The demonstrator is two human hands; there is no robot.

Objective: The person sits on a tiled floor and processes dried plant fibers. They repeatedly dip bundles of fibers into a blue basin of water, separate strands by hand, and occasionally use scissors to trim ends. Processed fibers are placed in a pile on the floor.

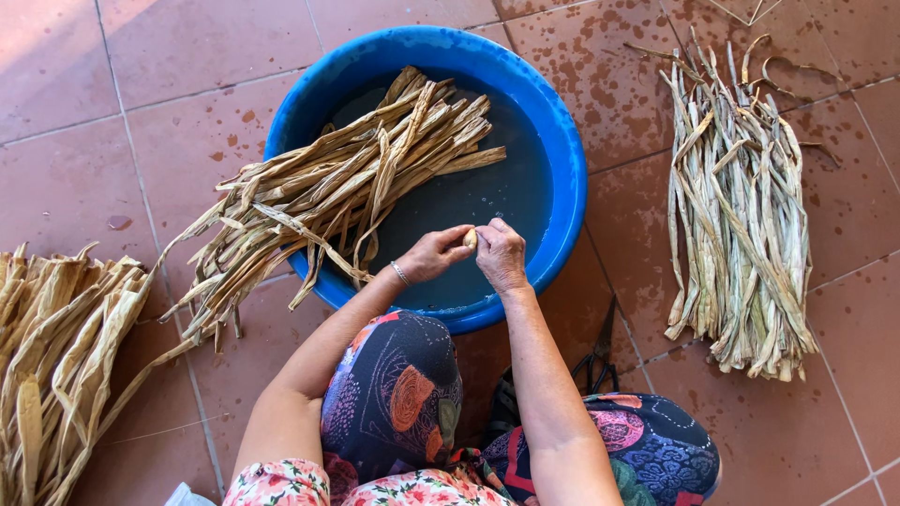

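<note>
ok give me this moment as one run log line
left hand + right hand: together pinching small tan strip piece | over round blue plastic basin | soaking dried tan leaf strips draped over rim

basin (562, 141): bright blue | dried leaf strips (347, 187): tan | floor tiles (187, 56): reddish-brown, mottled | trousers (394, 398): dark, multicoloured floral

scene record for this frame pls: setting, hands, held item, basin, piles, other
setting: tiled floor, reddish, wet patches
left hand: pinching a small tan piece
right hand: gripping the same piece, over the basin
basin: blue, round, water inside, bundle of strips draped over its left rim
piles: dry strips at right; tan bundle at far left
other: scissors on the floor by the knee
</note>
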